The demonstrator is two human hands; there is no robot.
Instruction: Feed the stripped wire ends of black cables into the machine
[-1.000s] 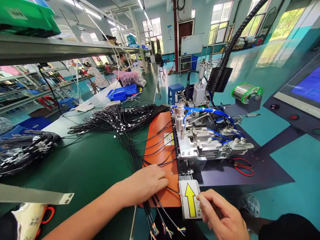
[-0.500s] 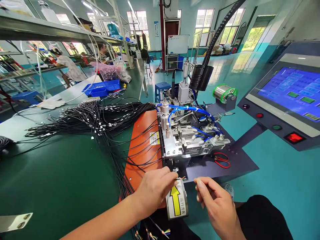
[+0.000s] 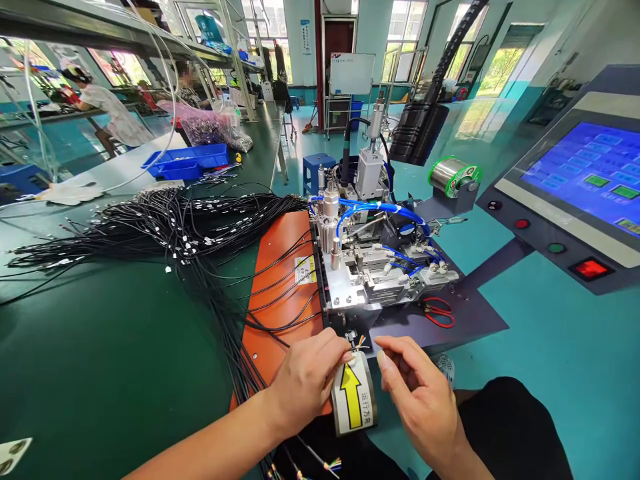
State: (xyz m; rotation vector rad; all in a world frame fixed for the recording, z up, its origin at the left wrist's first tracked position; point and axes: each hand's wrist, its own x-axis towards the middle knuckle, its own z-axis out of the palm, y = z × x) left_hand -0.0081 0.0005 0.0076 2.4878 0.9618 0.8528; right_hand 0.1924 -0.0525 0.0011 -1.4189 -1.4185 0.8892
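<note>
A: What does the head camera's view leave hidden at the workbench?

B: A left hand (image 3: 313, 370) grips a cable (image 3: 361, 343) between thumb and fingers, covering its sheath; only the coloured wire ends fan out past the fingertips, above the top edge of a metal plate (image 3: 353, 400). The right hand (image 3: 420, 387) is just beside them, fingers loosely curled, thumb and forefinger parted.

A: And what is cut off?

B: The left forearm runs out at the bottom, where several stripped cable ends (image 3: 333, 465) crowd the border, some cropped. A control screen (image 3: 595, 173) passes the right border. Inside the black cable heap (image 3: 185, 227), single strands are hard to follow.

A: Where are the edges and the room to move?

B: A narrow gap separates the wire ends from the right fingertips. The machine (image 3: 350, 287) stands close beyond the hands, its side meeting an orange panel (image 3: 280, 247) crossed by cables. Red-handled scissors (image 3: 439, 312) lie near the front edge of the dark base (image 3: 475, 325). Blue-green floor (image 3: 550, 360) opens to the right.

A: Any writing?

B: The plate bears a yellow arrow and the characters "运行方向". The panel's label (image 3: 305, 269), the screen text and the whiteboard (image 3: 351, 75) writing are too small to read.
</note>
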